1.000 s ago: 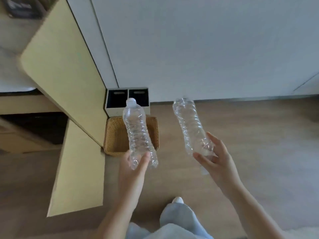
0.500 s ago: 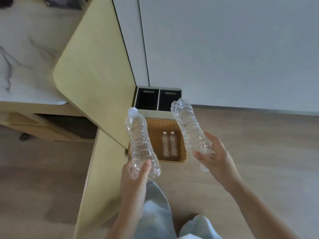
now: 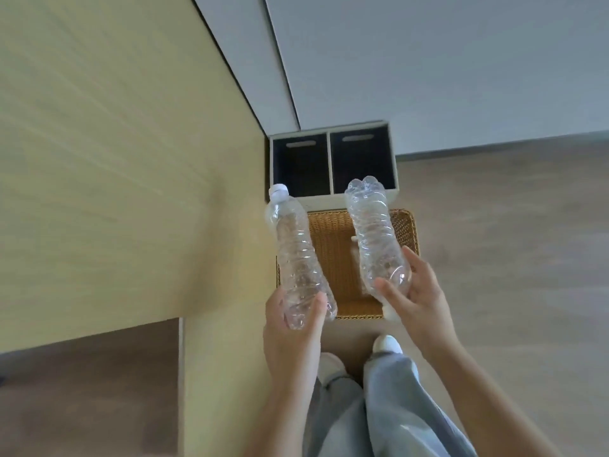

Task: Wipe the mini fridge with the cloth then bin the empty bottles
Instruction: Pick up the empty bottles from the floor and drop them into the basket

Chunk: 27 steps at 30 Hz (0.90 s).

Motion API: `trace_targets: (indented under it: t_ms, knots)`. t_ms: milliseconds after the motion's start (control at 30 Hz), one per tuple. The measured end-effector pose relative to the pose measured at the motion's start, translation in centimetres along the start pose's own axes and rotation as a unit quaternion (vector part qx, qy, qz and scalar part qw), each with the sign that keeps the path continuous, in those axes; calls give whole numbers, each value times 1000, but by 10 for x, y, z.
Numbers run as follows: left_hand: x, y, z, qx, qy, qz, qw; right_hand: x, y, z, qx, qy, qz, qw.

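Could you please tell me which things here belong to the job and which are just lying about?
Job: capped bottle in left hand; upturned bottle in right hand; two-compartment bin.
Lying about: wicker basket; wooden panel.

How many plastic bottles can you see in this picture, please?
2. The capped bottle is in the left hand; the second bottle is in the right hand. Both are above the wicker basket, where more may be hidden behind them.

Two bottles [image 3: 298, 258] [image 3: 375, 239] held; one basket [image 3: 333, 255].
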<state>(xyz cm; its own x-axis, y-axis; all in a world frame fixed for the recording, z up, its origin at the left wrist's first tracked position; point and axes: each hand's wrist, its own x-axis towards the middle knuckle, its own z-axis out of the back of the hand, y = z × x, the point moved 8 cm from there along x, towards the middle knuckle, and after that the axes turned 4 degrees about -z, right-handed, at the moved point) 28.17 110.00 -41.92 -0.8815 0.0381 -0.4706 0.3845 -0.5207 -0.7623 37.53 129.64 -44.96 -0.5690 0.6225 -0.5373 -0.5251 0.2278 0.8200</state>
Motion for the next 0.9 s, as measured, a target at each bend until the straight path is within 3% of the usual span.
trace_targets:
  t_ms: [400, 633, 900]
  knots:
    - [138, 175, -114, 71, -2, 57, 996, 139, -215, -55, -25, 32, -102, 994]
    - [215, 279, -174, 134, 12, 48, 990, 204, -325, -87, -27, 47, -130, 990]
    - [280, 365, -214, 170, 55, 36, 983, 256, -401, -123, -71, 78, -124, 987]
